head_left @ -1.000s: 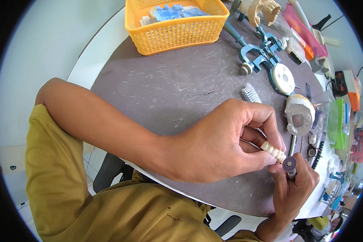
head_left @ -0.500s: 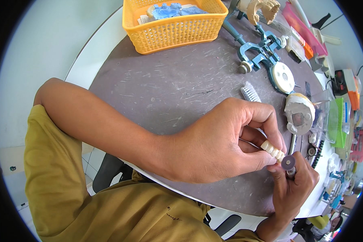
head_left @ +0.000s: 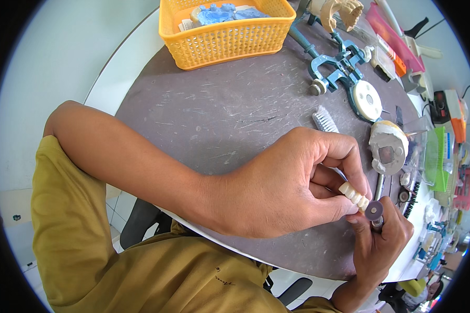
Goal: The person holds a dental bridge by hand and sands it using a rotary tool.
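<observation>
Between the thumb and fingers of my left hand (head_left: 292,182) is a dental bridge (head_left: 353,196), a short curved row of several cream-white teeth. My right hand (head_left: 381,237) is closed round a rotary handpiece (head_left: 377,223), whose metal tip carries a small dark purple-grey disc (head_left: 373,210). The disc sits at the lower right end of the bridge; whether it touches, I cannot tell. Both hands are close together over the table's right side, the fingertips nearly meeting. Beyond my left fingers lies a white-bristled brush (head_left: 325,121), its handle mostly hidden.
A yellow basket (head_left: 230,49) with blue impression pieces (head_left: 216,14) stands at the back. Right of it are a blue-green articulator (head_left: 339,68) and a beige tooth model (head_left: 342,13). A plaster model (head_left: 388,148) lies beyond my right hand. Tools and a green container (head_left: 439,159) crowd the right edge.
Almost nothing differs. My left hand and the bridge have shifted very slightly, while my right hand keeps the handpiece in nearly the same place.
</observation>
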`<state>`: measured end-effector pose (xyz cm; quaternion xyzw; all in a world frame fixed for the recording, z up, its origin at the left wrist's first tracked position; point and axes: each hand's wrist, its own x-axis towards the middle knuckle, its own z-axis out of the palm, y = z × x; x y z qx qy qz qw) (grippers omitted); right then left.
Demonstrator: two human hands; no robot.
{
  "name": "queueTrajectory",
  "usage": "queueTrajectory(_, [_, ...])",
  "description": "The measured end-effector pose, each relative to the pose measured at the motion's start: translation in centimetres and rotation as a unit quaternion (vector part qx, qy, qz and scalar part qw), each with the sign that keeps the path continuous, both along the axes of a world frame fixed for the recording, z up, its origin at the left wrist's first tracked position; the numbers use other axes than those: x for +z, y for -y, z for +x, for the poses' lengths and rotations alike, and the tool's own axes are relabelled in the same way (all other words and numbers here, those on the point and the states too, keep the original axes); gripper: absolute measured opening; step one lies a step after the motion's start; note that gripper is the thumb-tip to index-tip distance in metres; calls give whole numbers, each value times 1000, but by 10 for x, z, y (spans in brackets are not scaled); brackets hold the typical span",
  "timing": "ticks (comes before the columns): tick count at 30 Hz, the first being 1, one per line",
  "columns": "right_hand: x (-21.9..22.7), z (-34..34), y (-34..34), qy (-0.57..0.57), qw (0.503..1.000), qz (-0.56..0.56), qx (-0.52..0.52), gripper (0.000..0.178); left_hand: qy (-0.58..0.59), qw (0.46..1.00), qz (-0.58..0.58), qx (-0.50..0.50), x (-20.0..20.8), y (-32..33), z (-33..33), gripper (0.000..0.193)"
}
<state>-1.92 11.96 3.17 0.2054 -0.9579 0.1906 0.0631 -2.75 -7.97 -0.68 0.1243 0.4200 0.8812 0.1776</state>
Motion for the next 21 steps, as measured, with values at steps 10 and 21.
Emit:
queueTrajectory(10, [1,1,2,-3,1000,7,-5,54,9,1000,4,-1,1,0,1,10])
queueTrajectory(21, [1,0,2,1,1000,-11,-6,53,9,1000,7,1,2,0,1,10])
